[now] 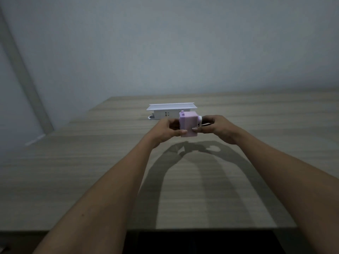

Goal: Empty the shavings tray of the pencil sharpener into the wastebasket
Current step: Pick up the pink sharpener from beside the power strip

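You hold the pencil sharpener [189, 123] in the air above the desk [91, 171], in front of the white power strip [165, 111]. No wastebasket is in view, so if the tray slides out here, shavings likely spill on the desk; tilting the body could do it too. Your left hand [168, 130] clasps the sharpener's left side, thumb pressed on its near face. Your right hand [214, 125] closes on its right side, thumb [195, 129] at the lower corner, fingers by the white crank hub [200, 118].
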Action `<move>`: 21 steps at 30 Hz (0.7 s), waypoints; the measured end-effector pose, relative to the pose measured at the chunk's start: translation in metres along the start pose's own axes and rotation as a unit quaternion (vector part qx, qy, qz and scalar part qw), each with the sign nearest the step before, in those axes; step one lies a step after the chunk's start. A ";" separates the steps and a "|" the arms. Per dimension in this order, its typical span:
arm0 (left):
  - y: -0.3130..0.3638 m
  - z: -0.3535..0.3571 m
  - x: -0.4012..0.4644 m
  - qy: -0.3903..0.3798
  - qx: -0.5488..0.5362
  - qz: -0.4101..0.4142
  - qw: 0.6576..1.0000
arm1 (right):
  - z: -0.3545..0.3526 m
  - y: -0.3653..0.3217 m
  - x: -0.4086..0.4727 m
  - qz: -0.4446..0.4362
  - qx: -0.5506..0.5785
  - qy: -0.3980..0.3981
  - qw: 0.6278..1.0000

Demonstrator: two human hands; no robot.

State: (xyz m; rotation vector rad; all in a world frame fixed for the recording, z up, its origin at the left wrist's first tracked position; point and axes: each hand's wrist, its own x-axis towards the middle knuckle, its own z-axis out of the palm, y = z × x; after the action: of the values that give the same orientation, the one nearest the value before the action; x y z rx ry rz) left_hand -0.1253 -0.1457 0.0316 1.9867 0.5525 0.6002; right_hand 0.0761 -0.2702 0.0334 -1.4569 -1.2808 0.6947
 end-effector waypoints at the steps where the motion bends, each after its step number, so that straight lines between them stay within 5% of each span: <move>1: 0.000 0.001 -0.008 -0.001 -0.002 -0.004 1.000 | 0.003 0.000 -0.008 -0.001 0.003 -0.004 1.000; 21: -0.032 0.035 -0.074 -0.018 -0.060 -0.047 0.997 | 0.028 0.033 -0.075 0.010 -0.011 -0.015 1.000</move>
State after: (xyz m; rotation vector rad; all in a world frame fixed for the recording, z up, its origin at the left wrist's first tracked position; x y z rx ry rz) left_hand -0.1657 -0.1995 -0.0253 1.8435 0.5711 0.5252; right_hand 0.0427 -0.3292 -0.0212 -1.4832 -1.3030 0.7205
